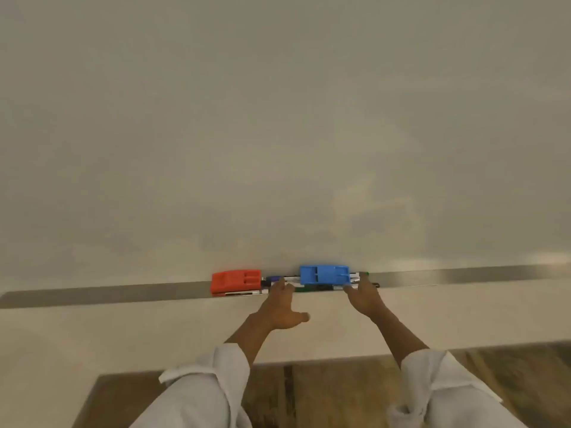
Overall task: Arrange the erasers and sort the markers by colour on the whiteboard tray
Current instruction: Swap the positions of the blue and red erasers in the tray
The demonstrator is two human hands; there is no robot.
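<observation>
Whiteboard tray (123,293): a long metal ledge running left-right along the bottom of the whiteboard (278,118). Everything on it is bunched near the middle.

Erasers, 2: red eraser (236,281) on the left, blue eraser (324,274) on the right. They sit apart, with markers between them.

Markers (290,278): a loose pile lying lengthwise under and beside the erasers. The count is unclear (blurred and overlapping). A purple cap is visible beside the red eraser, a green cap at the far right end, and one white barrel pokes out under the near edge of the red eraser.

Left hand (279,307): fingers extended onto the markers between the erasers, thumb splayed out to the right. Can't tell if it grips anything.

Right hand (364,296): fingertips on the markers at the near right corner of the blue eraser. Grip also not discernible.

Both white sleeves are rolled back. Wooden floor below.
</observation>
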